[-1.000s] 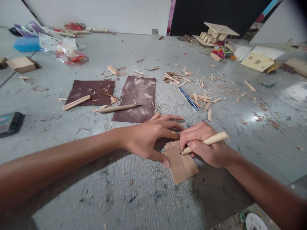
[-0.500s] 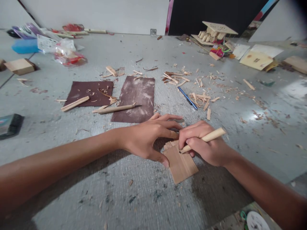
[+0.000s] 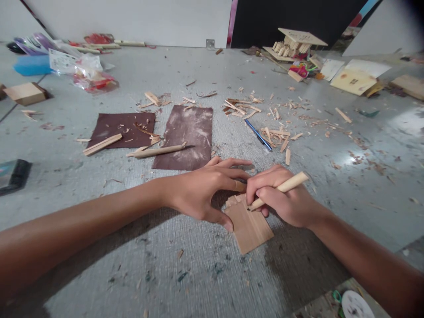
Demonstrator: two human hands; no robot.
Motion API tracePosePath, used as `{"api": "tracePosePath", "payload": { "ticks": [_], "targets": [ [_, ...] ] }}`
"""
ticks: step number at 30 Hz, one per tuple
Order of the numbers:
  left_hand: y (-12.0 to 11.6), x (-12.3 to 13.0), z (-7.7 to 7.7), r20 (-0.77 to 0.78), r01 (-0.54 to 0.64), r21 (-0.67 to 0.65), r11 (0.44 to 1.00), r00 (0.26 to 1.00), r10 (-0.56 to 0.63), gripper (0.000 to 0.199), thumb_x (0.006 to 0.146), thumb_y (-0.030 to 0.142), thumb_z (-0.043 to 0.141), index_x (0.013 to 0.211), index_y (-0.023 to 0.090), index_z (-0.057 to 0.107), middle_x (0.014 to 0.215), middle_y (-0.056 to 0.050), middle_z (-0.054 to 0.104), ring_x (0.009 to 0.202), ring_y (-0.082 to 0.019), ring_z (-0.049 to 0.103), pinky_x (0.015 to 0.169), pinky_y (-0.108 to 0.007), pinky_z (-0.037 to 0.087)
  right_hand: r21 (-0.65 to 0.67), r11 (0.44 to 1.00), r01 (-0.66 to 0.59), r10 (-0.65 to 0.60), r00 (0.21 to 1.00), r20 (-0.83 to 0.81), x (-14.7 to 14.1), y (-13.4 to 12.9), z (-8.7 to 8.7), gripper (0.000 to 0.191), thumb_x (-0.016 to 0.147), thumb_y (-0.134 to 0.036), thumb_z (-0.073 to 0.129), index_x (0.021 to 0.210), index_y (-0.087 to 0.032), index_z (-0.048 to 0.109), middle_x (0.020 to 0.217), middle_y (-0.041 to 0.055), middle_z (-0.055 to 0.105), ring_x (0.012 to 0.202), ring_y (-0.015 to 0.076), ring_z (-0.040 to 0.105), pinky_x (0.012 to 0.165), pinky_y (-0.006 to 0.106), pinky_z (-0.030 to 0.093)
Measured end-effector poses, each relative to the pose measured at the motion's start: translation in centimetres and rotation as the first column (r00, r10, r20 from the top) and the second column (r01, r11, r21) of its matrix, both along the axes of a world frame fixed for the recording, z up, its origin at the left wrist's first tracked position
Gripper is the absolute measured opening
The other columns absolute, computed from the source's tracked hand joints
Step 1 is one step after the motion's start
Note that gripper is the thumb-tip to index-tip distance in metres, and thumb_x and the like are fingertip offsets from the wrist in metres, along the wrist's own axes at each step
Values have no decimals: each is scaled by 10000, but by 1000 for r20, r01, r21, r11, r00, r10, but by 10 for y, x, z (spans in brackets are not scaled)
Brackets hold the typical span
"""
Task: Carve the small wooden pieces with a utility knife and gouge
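Observation:
My right hand [image 3: 281,194] is closed around a carving tool with a pale wooden handle [image 3: 291,182]. Its short dark tip meets the upper part of a small, thin wooden board [image 3: 252,229]. The board lies flat on the table, its far edge uneven and stepped. My left hand [image 3: 212,190] rests beside the board with fingers spread. Its thumb touches the board's left edge, while the fingertips reach toward the far corner, near my right hand. The lower fingers of my right hand are partly hidden behind the tool.
Beyond my hands lie two brown sandpaper sheets [image 3: 190,132] [image 3: 112,123], a second wooden-handled tool [image 3: 159,151], a wooden strip [image 3: 102,145] and a blue pen [image 3: 258,135]. Wood shavings [image 3: 278,134] are scattered right. A small wooden model [image 3: 298,42] stands at the back; plastic bags [image 3: 89,73] lie back left.
The tool and my right hand have shifted very slightly, with the tip still on the board. My left hand keeps its place; the whole view has moved a little.

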State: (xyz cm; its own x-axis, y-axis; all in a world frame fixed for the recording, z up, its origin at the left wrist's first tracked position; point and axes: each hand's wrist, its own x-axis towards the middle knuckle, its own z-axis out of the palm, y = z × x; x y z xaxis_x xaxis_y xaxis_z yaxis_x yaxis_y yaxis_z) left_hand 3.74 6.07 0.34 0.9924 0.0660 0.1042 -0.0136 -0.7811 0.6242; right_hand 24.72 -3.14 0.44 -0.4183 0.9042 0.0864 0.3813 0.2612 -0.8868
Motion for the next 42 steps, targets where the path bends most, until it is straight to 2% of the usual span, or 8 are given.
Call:
{"api": "tracePosePath", "payload": {
  "ticks": [6,18,28,35,42],
  "targets": [
    [1,0,-1,18,2,-6,1000,1000,-2,590,782,437,823,1308,217,674,1546,-161,506,1506,-474,275,1110,-702,281,150,988,-27,22,999,36,0,1,3,301,835,-130,461,594,-145,642,524,-35,587,460,54,500,524,201,383],
    [0,0,0,-14,-3,7,1000,1000,3,589,813,447,787,1344,234,646,1575,-159,471,1522,-443,256,1119,-691,273,70,998,-3,0,999,45,2,1,1,311,844,-147,450,608,-163,652,453,-37,556,406,81,506,527,222,411],
    [0,0,2,-11,-6,-7,1000,1000,6,607,795,439,809,1349,248,649,1549,-161,500,1517,-457,260,1126,-702,265,48,999,23,-22,1000,-19,-3,3,5,294,808,-123,438,570,-175,604,482,-37,528,416,86,459,457,228,343],
    [0,0,2,-12,-7,-6,1000,1000,7,621,793,451,810,1357,247,647,1542,-160,506,1511,-469,260,1124,-712,252,-32,998,57,-59,996,-69,-4,3,5,281,786,-142,455,559,-167,619,467,-34,524,406,81,439,421,218,318],
    [2,1,1,-13,2,16,1000,1000,-1,681,777,438,822,1404,274,613,1551,-140,500,1496,-445,293,1120,-665,279,-215,960,178,-203,974,-99,-3,-5,0,283,795,-171,442,593,-161,639,469,-26,556,365,78,454,361,194,312]
  ]
}}
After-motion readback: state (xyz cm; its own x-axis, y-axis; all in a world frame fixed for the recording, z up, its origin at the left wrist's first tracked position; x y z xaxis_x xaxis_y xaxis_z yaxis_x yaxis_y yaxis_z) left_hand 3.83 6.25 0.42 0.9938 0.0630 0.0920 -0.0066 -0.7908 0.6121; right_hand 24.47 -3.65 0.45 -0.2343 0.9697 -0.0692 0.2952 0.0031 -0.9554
